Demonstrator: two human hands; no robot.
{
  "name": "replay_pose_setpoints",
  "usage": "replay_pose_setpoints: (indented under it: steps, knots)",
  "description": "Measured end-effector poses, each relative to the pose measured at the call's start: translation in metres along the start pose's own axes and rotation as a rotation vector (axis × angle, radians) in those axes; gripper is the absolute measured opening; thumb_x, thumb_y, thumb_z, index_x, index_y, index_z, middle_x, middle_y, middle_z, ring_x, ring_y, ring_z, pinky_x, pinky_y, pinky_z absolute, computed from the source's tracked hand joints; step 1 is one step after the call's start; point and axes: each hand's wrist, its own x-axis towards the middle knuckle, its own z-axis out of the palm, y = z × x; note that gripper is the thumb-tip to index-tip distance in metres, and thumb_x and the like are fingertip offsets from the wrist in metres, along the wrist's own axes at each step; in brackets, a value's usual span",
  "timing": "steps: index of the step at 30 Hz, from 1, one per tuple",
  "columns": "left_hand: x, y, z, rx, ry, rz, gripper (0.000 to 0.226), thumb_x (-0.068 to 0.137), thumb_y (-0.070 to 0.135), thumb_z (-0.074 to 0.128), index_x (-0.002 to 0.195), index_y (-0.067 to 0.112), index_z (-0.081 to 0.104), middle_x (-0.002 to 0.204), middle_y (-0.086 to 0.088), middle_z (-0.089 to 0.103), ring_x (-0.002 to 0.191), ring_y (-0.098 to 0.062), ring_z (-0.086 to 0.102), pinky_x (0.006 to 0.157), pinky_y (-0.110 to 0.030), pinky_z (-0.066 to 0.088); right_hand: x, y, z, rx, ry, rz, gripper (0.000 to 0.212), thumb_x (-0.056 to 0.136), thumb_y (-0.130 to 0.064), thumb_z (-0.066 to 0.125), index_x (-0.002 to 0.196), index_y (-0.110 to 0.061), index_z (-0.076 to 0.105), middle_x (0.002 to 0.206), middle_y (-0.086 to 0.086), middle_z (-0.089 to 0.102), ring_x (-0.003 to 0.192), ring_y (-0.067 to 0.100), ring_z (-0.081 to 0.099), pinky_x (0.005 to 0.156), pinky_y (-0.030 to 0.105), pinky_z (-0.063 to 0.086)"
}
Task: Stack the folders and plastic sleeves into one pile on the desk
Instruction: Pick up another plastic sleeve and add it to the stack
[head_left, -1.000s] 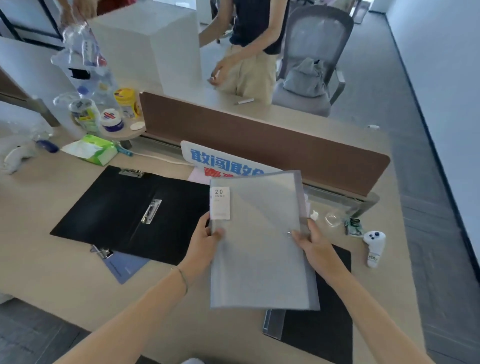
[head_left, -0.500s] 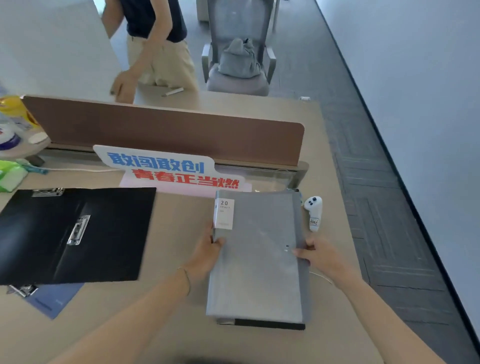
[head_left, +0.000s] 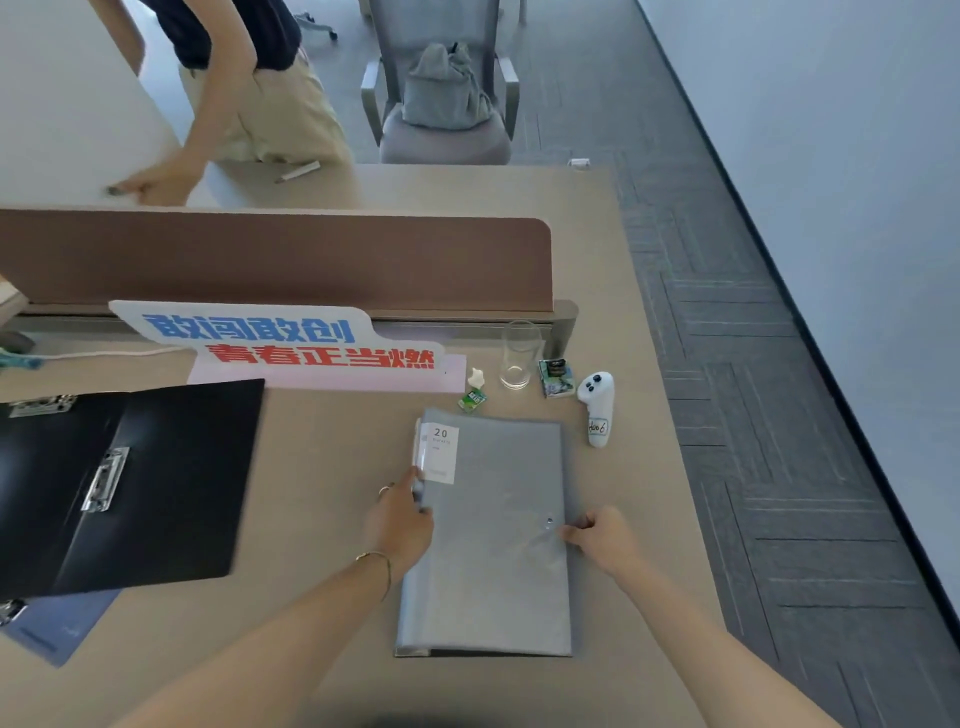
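Note:
A grey translucent folder (head_left: 493, 561) with a white "20" label lies flat on the desk, on top of a black folder whose edge shows along its near side. My left hand (head_left: 399, 519) grips the grey folder's left edge just below the label. At the folder's right edge, by the snap button, my right hand (head_left: 602, 535) pinches it. An open black clip folder (head_left: 156, 483) lies to the left, covering part of a blue sleeve (head_left: 62, 623).
A blue-and-red sign (head_left: 280, 343) leans on the brown divider (head_left: 291, 260). Behind the pile stand a glass (head_left: 519, 358), a small carton (head_left: 556, 379), a green packet (head_left: 471, 400) and a white controller (head_left: 597, 410). Another person (head_left: 234, 104) stands beyond the divider.
The grey folder came down from mid-air onto the black folder and now lies flat and squared on it. My view shifted right; both hands stay at its edges.

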Motion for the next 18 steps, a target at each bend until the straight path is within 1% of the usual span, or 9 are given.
replay_pose_setpoints:
  steps: [3,5,7,9,11,13,15,17,18]
  knots:
    - [0.002,-0.003,0.004,0.009,0.003,0.008,0.042,0.082,0.005,0.048,0.112,0.033,0.057,0.099,-0.001,0.064,0.072,-0.010,0.058,0.055,-0.020,0.036,0.004,0.004,0.004,-0.094,0.076,-0.019,0.055,0.076,-0.027,0.077,0.045,-0.020,0.032,0.043,-0.006,0.029,0.044,0.016,0.026,0.049,0.033,0.018]
    - [0.004,-0.003,0.007,-0.010,0.011,0.015,0.044,0.083,0.003,0.047,0.114,0.033,0.057,0.099,-0.002,0.064,0.071,-0.011,0.057,0.054,-0.020,0.037,0.004,0.005,0.007,-0.168,0.117,-0.013,0.052,0.077,-0.034,0.076,0.045,-0.018,0.038,0.044,-0.005,0.037,0.045,0.019,0.035,0.047,0.034,0.025]
    - [0.005,-0.004,0.011,-0.039,0.023,0.018,0.045,0.083,0.001,0.047,0.114,0.032,0.058,0.099,-0.003,0.062,0.072,-0.016,0.057,0.054,-0.019,0.039,0.004,0.006,0.011,-0.210,0.156,0.007,0.039,0.074,-0.040,0.074,0.055,-0.015,0.051,0.055,0.000,0.054,0.056,0.025,0.051,0.053,0.036,0.039]
    - [0.006,-0.006,0.014,-0.070,0.035,0.021,0.048,0.082,-0.001,0.045,0.113,0.034,0.058,0.102,-0.007,0.056,0.078,-0.023,0.057,0.060,-0.023,0.044,0.003,0.003,0.017,-0.205,0.203,-0.002,0.030,0.074,-0.040,0.072,0.070,-0.012,0.061,0.074,0.004,0.063,0.070,0.028,0.060,0.060,0.037,0.045]
    - [0.006,-0.010,0.016,-0.068,0.034,0.007,0.054,0.083,-0.001,0.045,0.122,0.034,0.057,0.107,-0.008,0.046,0.086,-0.023,0.052,0.073,-0.030,0.051,-0.001,-0.003,0.022,-0.162,0.244,-0.029,0.029,0.079,-0.034,0.070,0.087,-0.007,0.062,0.092,0.007,0.059,0.082,0.031,0.060,0.065,0.035,0.042]
    - [0.005,-0.014,0.019,-0.059,0.022,-0.021,0.056,0.086,0.001,0.045,0.133,0.032,0.052,0.110,-0.008,0.043,0.095,-0.023,0.050,0.081,-0.034,0.052,-0.003,-0.008,0.028,-0.072,0.252,-0.057,0.023,0.084,-0.025,0.068,0.096,-0.006,0.062,0.095,0.009,0.054,0.087,0.033,0.057,0.069,0.033,0.039]
    - [0.001,-0.014,0.022,-0.084,-0.026,-0.062,0.061,0.091,0.004,0.045,0.144,0.034,0.042,0.110,-0.009,0.047,0.093,-0.025,0.056,0.072,-0.030,0.051,-0.002,-0.012,0.033,0.008,0.233,-0.055,0.020,0.085,-0.021,0.065,0.100,-0.008,0.066,0.096,0.009,0.054,0.089,0.032,0.056,0.072,0.032,0.040]
    - [-0.002,-0.011,0.025,-0.102,-0.085,-0.099,0.069,0.095,0.006,0.043,0.155,0.035,0.025,0.109,-0.011,0.053,0.079,-0.021,0.057,0.057,-0.024,0.045,0.000,-0.013,0.036,0.041,0.212,-0.025,0.029,0.085,-0.022,0.065,0.111,-0.008,0.067,0.104,0.011,0.056,0.095,0.031,0.057,0.077,0.033,0.044]
    - [-0.003,-0.010,0.026,-0.101,-0.102,-0.115,0.072,0.097,0.006,0.042,0.158,0.035,0.018,0.109,-0.011,0.054,0.075,-0.018,0.056,0.053,-0.023,0.042,0.000,-0.014,0.037,0.044,0.204,-0.009,0.036,0.085,-0.022,0.064,0.118,-0.009,0.065,0.110,0.012,0.057,0.098,0.030,0.058,0.081,0.035,0.047]
